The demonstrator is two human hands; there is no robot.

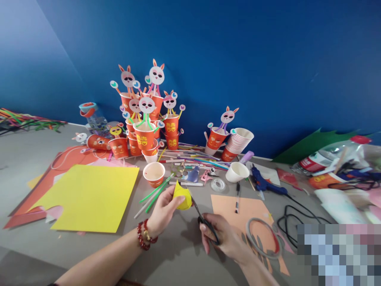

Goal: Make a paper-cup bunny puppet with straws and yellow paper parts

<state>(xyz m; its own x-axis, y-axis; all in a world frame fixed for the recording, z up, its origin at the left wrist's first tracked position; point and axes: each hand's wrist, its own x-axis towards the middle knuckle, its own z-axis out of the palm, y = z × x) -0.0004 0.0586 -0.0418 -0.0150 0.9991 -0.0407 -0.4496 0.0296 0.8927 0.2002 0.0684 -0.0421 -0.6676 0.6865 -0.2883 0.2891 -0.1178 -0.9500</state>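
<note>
My left hand (163, 209) pinches a small piece of yellow paper (181, 196) above the near middle of the counter (166, 258), fingers closed on its left edge. The piece is curled into a soft, rounded shape with one pointed corner standing up and away from me, so its long axis runs roughly near to far, tilted upward. It looks like thin, matte craft paper. My right hand (220, 237) is wrapped through the dark loops of a pair of scissors (204, 220); the thin blades angle up and to the left, their tips meeting the lower right edge of the yellow piece. I cannot tell how wide the blades stand. A bracelet of red beads (144, 235) circles my left wrist. To the left lies a large flat sheet of yellow card (86, 196) over red sheets. Just beyond my left hand lie green straws (154, 192) and an orange paper cup (154, 173), open end up, white inside. To the right sits an orange sheet (253, 206) with a pen on it, a grey ring (262, 238) resting on its near part, and a blue glue gun (263, 183) farther off. Against the blue wall stands a stack of orange cups topped with paper rabbit faces (147, 105) on coloured stems.
</note>
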